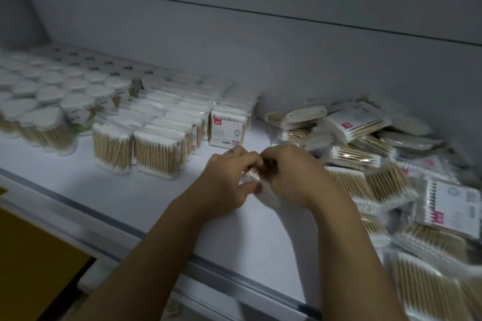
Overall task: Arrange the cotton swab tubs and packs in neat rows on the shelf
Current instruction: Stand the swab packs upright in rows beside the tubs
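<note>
Both hands are gripping one cotton swab pack (261, 169) at mid-shelf: the left hand (229, 177) and right hand (294, 174) are curling over it, hiding all but a strip of wooden sticks. Blur is smearing the tubs (49, 109) at far left. The loose heap of packs (378, 161) is running off the right edge. Bare shelf (146, 190) is lying open between the hands, the upright rows of packs (156, 146) and the front rail (109, 219).
</note>
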{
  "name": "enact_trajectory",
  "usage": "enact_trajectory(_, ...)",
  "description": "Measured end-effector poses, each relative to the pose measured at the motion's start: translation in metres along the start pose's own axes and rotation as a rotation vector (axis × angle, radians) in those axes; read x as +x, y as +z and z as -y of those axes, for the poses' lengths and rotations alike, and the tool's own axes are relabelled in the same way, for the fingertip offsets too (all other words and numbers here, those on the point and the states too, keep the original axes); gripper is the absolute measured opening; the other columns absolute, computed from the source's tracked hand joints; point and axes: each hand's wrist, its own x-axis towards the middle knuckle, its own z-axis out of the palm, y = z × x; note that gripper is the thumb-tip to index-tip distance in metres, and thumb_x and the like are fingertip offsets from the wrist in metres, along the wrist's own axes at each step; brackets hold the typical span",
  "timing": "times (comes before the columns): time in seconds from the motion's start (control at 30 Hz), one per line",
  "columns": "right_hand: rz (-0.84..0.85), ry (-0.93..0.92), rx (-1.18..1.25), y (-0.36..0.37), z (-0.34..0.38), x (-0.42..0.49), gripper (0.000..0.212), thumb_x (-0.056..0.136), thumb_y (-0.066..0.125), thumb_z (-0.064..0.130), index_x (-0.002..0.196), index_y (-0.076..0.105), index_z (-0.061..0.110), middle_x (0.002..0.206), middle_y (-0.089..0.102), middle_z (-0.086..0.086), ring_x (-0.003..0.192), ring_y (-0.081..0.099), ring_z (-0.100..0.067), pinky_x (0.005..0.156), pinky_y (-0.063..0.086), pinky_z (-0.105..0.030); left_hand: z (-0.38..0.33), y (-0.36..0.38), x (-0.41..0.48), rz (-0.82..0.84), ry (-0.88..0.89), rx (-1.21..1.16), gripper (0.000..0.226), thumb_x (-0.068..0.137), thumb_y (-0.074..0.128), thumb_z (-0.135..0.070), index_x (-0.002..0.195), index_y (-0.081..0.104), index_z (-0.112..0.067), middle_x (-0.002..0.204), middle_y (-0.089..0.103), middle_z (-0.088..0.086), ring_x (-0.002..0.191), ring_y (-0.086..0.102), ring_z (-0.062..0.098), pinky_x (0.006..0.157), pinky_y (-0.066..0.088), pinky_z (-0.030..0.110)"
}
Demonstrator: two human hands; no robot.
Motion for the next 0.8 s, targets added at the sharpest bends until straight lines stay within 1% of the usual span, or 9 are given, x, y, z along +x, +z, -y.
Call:
enact_trajectory(0.1, 0.103, -0.061, -0.011, 0.003, -0.002, -0.002, 0.039, 0.075, 0.063, 0.034, 0.114, 0.058, 0.03, 0.111, 0.057, 0.006, 0.109, 0.047, -0.018, 0.084, 0.047, -0.034, 0.004, -0.001, 0.003, -0.059, -0.015, -0.058, 0.023, 0.077, 0.06, -0.027, 0.098, 0.064, -0.02, 0.085, 0.05, -0.014, 0.08, 0.046, 0.003, 0.08, 0.041, 0.033)
enact_trajectory(0.17, 0.167, -0.084, -0.049, 0.002, -0.003, -0.003, 0.056, 0.071, 0.065, 0.034, 0.125, 0.053, 0.031, 0.125, 0.05, 0.008, 0.117, 0.041, -0.016, 0.095, 0.044, -0.037, 0.006, -0.002, 0.004, -0.151, -0.057, -0.186, 0.012, 0.079, 0.056, -0.019, 0.088, 0.066, -0.019, 0.078, 0.056, -0.012, 0.075, 0.052, 0.004, 0.073, 0.041, 0.027)
enact_trajectory(0.27, 0.149, -0.064, -0.097, 0.004, -0.001, -0.003, 0.077, 0.071, 0.072, 0.035, 0.141, 0.041, 0.03, 0.142, 0.039, 0.01, 0.13, 0.031, -0.016, 0.107, 0.035, -0.037, 0.005, -0.006, 0.005, -0.294, -0.226, -0.411, 0.02, 0.087, 0.056, -0.012, 0.081, 0.065, -0.029, 0.075, 0.065, -0.006, 0.069, 0.066, 0.013, 0.07, 0.052, 0.029)
enact_trajectory(0.4, 0.03, -0.01, -0.049, 0.009, -0.004, 0.003, 0.059, 0.078, 0.065, 0.021, 0.135, 0.049, 0.028, 0.134, 0.046, -0.001, 0.127, 0.039, -0.021, 0.1, 0.04, -0.032, -0.001, -0.007, 0.007, -0.349, -0.309, -0.562, 0.019, 0.095, 0.056, -0.005, 0.093, 0.065, -0.021, 0.082, 0.065, 0.003, 0.065, 0.07, 0.015, 0.06, 0.047, 0.016)
enact_trajectory(0.5, -0.201, 0.032, 0.064, 0.005, -0.003, 0.007, 0.041, 0.078, 0.063, 0.02, 0.119, 0.061, 0.024, 0.11, 0.064, -0.003, 0.102, 0.058, -0.022, 0.079, 0.043, -0.027, -0.002, -0.008, 0.007, -0.383, -0.278, -0.661, 0.02, 0.096, 0.055, -0.006, 0.099, 0.061, -0.025, 0.092, 0.066, -0.001, 0.068, 0.066, 0.005, 0.06, 0.044, 0.012)
enact_trajectory(0.57, -0.348, 0.094, 0.4, 0.005, -0.001, 0.01, 0.034, 0.075, 0.06, 0.02, 0.108, 0.064, 0.022, 0.093, 0.069, 0.002, 0.083, 0.064, -0.019, 0.069, 0.049, -0.026, 0.0, -0.008, 0.007, -0.395, -0.236, -0.612, 0.021, 0.093, 0.06, -0.012, 0.108, 0.06, -0.027, 0.1, 0.065, -0.008, 0.076, 0.063, -0.001, 0.067, 0.046, 0.011)
enact_trajectory(0.63, -0.417, 0.113, 0.712, 0.006, 0.0, 0.012, 0.033, 0.072, 0.059, 0.021, 0.105, 0.063, 0.023, 0.089, 0.071, 0.005, 0.077, 0.068, -0.016, 0.068, 0.058, -0.038, 0.001, -0.006, 0.005, -0.409, -0.206, -0.538, 0.026, 0.09, 0.066, -0.013, 0.112, 0.06, -0.026, 0.102, 0.065, -0.011, 0.082, 0.063, -0.002, 0.072, 0.046, 0.01)
enact_trajectory(0.7, -0.416, 0.113, 0.836, 0.007, 0.0, 0.013, 0.027, 0.079, 0.066, 0.014, 0.104, 0.06, 0.022, 0.092, 0.071, 0.001, 0.079, 0.07, -0.019, 0.065, 0.059, -0.043, 0.001, -0.006, 0.005, -0.437, -0.193, -0.495, 0.025, 0.088, 0.069, -0.015, 0.106, 0.061, -0.03, 0.098, 0.066, -0.011, 0.078, 0.063, 0.001, 0.069, 0.048, 0.013)
enact_trajectory(0.8, -0.387, 0.095, 0.881, 0.011, 0.0, 0.015, 0.023, 0.081, 0.07, 0.004, 0.096, 0.059, 0.018, 0.088, 0.072, -0.002, 0.078, 0.07, -0.023, 0.064, 0.059, -0.042, 0.003, -0.005, 0.002, -0.487, -0.187, -0.313, 0.015, 0.088, 0.067, -0.022, 0.099, 0.06, -0.029, 0.091, 0.066, -0.01, 0.072, 0.062, 0.006, 0.067, 0.051, 0.021)
